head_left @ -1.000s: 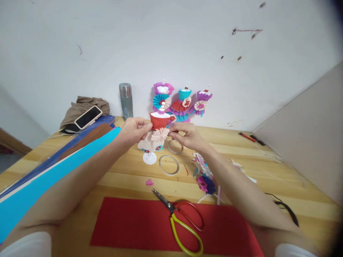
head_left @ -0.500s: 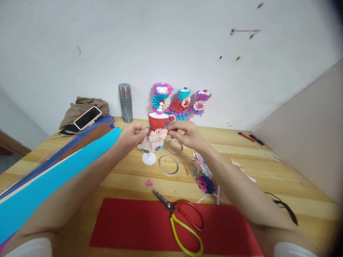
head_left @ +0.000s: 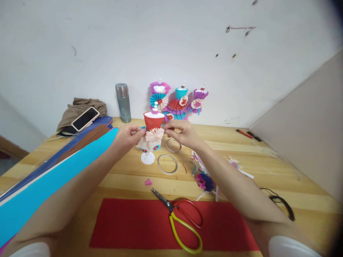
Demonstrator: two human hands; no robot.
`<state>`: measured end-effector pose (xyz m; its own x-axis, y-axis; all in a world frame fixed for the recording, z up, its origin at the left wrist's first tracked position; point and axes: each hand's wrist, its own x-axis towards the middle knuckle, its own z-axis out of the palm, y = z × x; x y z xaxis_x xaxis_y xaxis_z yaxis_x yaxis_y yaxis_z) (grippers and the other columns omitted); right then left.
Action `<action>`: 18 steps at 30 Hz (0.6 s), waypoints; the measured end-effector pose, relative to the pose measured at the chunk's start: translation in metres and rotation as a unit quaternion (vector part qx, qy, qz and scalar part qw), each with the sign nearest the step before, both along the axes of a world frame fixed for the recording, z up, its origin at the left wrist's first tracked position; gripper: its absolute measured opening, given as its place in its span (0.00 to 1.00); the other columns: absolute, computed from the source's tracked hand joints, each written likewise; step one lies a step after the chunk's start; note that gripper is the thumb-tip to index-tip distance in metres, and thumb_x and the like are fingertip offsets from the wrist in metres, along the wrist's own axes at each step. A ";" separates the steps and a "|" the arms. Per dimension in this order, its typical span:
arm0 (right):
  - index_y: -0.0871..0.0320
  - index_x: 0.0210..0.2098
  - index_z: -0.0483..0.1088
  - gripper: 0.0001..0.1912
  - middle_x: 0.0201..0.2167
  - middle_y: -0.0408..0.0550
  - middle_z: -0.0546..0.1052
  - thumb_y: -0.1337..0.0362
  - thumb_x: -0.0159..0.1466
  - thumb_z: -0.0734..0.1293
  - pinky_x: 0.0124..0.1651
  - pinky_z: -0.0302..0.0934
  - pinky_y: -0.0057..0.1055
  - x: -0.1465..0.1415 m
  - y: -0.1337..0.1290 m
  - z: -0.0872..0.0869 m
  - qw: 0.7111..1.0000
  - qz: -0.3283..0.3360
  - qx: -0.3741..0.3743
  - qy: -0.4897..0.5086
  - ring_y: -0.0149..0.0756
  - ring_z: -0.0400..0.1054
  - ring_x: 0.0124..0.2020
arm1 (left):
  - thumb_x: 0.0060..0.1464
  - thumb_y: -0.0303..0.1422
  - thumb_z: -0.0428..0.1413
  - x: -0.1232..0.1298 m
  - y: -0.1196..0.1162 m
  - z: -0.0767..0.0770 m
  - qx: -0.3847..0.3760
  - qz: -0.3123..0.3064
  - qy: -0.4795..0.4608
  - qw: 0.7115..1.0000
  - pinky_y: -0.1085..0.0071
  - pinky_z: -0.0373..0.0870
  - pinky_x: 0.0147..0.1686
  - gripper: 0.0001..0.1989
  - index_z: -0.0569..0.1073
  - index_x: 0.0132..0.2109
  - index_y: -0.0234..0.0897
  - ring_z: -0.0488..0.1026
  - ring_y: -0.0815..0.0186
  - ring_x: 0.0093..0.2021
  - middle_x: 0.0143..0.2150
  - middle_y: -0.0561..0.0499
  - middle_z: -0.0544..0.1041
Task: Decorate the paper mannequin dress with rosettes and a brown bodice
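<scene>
A small white dress form on a round base (head_left: 147, 158) stands mid-table, wearing a red paper bodice (head_left: 153, 121). At its waist sits a pleated peach paper piece (head_left: 155, 134), above a peach skirt with small blue-and-red flowers (head_left: 157, 147). My left hand (head_left: 132, 136) pinches at the left side of the pleats, fingers closed. On the opposite side, my right hand (head_left: 182, 132) pinches their right end. Bits of blue paper show near both sets of fingertips; how they attach is hidden.
Scissors (head_left: 171, 210) lie across a red sheet (head_left: 128, 225) in front. Tape rings (head_left: 168, 164) and paper scraps (head_left: 205, 182) lie to the right. Three dressed forms (head_left: 181, 93) and a flask (head_left: 123, 103) stand behind. A phone (head_left: 85, 119) and blue paper (head_left: 66, 175) are left.
The dress form has shifted slightly left in view, along with the whole scene. Both hands keep pinching at the waist, and more blue paper shows beside the fingers.
</scene>
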<state>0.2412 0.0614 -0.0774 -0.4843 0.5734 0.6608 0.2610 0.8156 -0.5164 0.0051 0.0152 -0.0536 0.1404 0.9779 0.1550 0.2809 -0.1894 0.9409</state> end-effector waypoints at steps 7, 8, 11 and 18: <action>0.57 0.33 0.76 0.05 0.26 0.43 0.77 0.65 0.63 0.68 0.30 0.62 0.27 -0.003 -0.001 -0.005 0.999 0.004 -0.045 0.005 0.29 0.68 0.25 | 0.47 0.41 0.59 -0.005 0.000 0.000 -0.001 -0.012 0.026 1.000 0.76 0.47 0.16 0.15 0.68 0.22 0.37 0.55 0.75 0.15 0.14 0.57 0.63; 0.57 0.33 0.76 0.05 0.26 0.43 0.77 0.65 0.63 0.67 0.29 0.62 0.27 -0.005 -0.002 -0.006 0.998 0.007 -0.054 0.007 0.29 0.68 0.24 | 0.47 0.42 0.59 -0.005 0.000 0.000 -0.004 -0.013 0.024 1.000 0.76 0.47 0.16 0.15 0.67 0.22 0.37 0.54 0.75 0.15 0.14 0.57 0.63; 0.57 0.32 0.75 0.05 0.25 0.43 0.77 0.65 0.62 0.68 0.28 0.61 0.27 -0.008 -0.003 -0.011 0.997 0.009 -0.078 0.018 0.28 0.67 0.22 | 0.46 0.43 0.59 -0.005 -0.001 -0.001 -0.010 -0.013 0.017 1.000 0.76 0.47 0.16 0.16 0.67 0.21 0.37 0.54 0.75 0.15 0.13 0.57 0.63; 0.58 0.29 0.72 0.07 0.22 0.42 0.75 0.61 0.60 0.70 0.25 0.59 0.26 -0.014 -0.008 -0.024 0.989 -0.030 -0.125 0.067 0.28 0.66 0.19 | 0.46 0.43 0.57 -0.005 -0.005 0.000 -0.027 0.000 0.019 0.999 0.76 0.47 0.16 0.15 0.67 0.22 0.37 0.54 0.75 0.15 0.13 0.57 0.63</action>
<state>0.2276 0.0538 -0.1018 -0.3620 0.7517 0.5513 0.2197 0.6436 -0.7332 -0.0001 0.0105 -0.0536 0.1443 0.9848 0.0963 0.3162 -0.1381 0.9386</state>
